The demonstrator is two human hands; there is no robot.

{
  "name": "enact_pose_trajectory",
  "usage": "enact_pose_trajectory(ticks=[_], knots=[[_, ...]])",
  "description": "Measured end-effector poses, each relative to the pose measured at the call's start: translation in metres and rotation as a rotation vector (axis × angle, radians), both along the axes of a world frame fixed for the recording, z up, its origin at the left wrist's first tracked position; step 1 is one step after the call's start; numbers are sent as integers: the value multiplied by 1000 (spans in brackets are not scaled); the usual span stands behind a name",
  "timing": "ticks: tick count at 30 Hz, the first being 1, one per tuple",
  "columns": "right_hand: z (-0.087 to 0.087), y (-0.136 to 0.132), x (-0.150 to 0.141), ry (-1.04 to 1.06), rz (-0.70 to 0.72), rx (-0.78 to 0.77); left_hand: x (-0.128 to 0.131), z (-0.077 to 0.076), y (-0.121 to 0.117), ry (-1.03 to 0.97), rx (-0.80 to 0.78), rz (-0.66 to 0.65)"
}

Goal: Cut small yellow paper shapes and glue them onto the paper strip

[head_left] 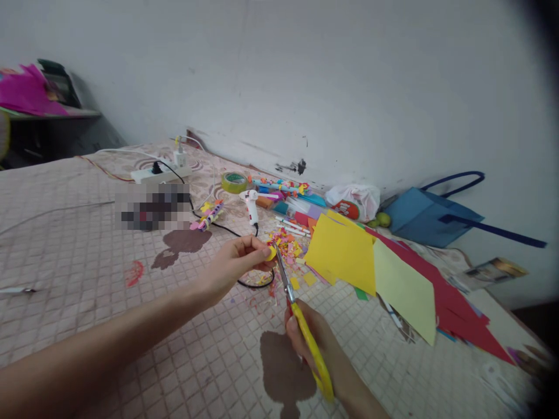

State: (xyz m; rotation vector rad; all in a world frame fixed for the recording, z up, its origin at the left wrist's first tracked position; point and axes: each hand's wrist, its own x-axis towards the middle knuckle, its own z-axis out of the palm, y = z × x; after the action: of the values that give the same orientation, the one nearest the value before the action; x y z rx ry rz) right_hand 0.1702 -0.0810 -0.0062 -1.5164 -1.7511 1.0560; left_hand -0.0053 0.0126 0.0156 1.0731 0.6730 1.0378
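My left hand (238, 259) pinches a small yellow paper piece (271, 253) over the patterned bed sheet (87, 273). My right hand (314, 343) grips yellow-handled scissors (305, 334). The blades point up and away and their tips meet the paper piece. Just beyond lies a heap of tiny coloured paper scraps (286, 243). To the right lie a yellow sheet (343, 250), a pale green sheet (406, 291) and red sheets (458, 308), overlapping.
A white glue gun (251, 206) with a black cord, a tape roll (234, 182), markers (292, 227) and a power strip (159, 173) sit further back. A blue bag (430, 215) and a plastic bag (356, 201) rest against the wall. A desk (48, 116) stands at far left.
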Motion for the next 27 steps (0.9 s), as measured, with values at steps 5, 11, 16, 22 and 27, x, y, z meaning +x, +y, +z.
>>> enact_pose_trajectory(ticks=[5,11,16,22,27], knots=[[-5,1,2,-37,-7,14,-1,-1,3,30,-4,-2],[-2,1,0,-40,-32,7,-3,0,6,71,-4,-19],[-3,2,1,-33,-23,6,-4,1,7,77,5,-36],[-6,1,3,-33,-16,-9,-4,0,7,69,21,-41],[-4,2,2,-28,-23,-21,-4,1,7,71,32,-45]])
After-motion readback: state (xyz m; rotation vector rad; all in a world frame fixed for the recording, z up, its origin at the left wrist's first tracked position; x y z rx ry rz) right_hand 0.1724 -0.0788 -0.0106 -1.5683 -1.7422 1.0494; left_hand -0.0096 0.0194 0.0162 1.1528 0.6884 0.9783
